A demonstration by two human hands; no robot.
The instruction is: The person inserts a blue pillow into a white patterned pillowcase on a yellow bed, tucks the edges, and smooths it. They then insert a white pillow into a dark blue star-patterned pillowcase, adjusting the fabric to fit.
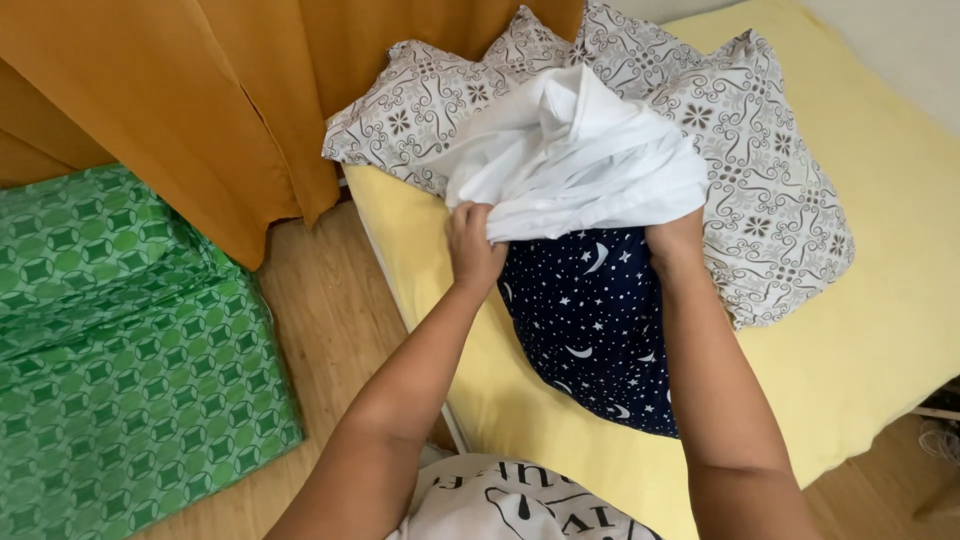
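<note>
Yellow mattress (880, 330) filling the view from 12 to 5 o'clock, bearing everything else. Green patterned cushion (120, 350) at 8 o'clock on the wood floor (320, 330); orange curtain (200, 90) at 11. Grey patterned pillow (770, 200) flat at 1 o'clock, propping the work. Navy star-print pillow (600, 320) at centre, end toward the body. White pillowcase (570, 160) bunched over its far end, mouth held wide. Left hand (472, 245) clenched on the case's edge; right hand (678, 240) gripping the opposite edge.
</note>
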